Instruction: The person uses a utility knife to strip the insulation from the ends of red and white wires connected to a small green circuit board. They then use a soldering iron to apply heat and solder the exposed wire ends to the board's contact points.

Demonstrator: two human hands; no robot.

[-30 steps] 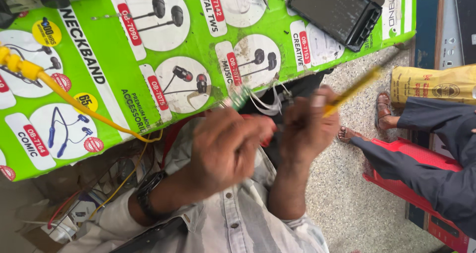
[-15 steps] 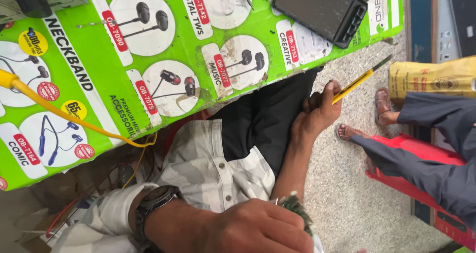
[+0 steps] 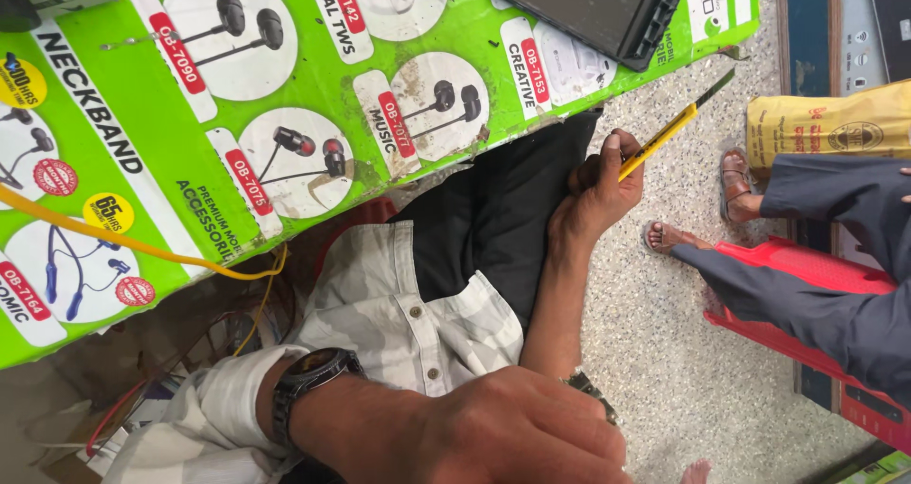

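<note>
The right hand [image 3: 600,195] rests on the black trousers [image 3: 493,228] at the knee, its grip closed around a yellow-handled tool [image 3: 664,135] with a dark tip. The tool slants up and to the right, away from the hand, its tip standing over the speckled floor [image 3: 664,351] just beside the edge of the green worktop [image 3: 123,114].

The left hand [image 3: 517,432] sits low in the view, close to the camera, knuckles up and fingers curled down. A small part of a dark, ribbed thing [image 3: 590,389] shows past the knuckles, touching the hand; whether the grip is closed on it I cannot tell. A dark wristwatch [image 3: 308,380] sits on the left wrist, next to a rolled pale sleeve.

The worktop is covered with a green printed sheet showing pictures of earphones in white circles. A black flat device [image 3: 593,5] lies at its upper edge, and a yellow cable [image 3: 123,242] runs across the sheet and hangs off its lower edge.

To the right, another person's sandalled foot [image 3: 669,237] rests on the floor, near a red plastic stool [image 3: 807,294] and a yellow sack [image 3: 830,123].
</note>
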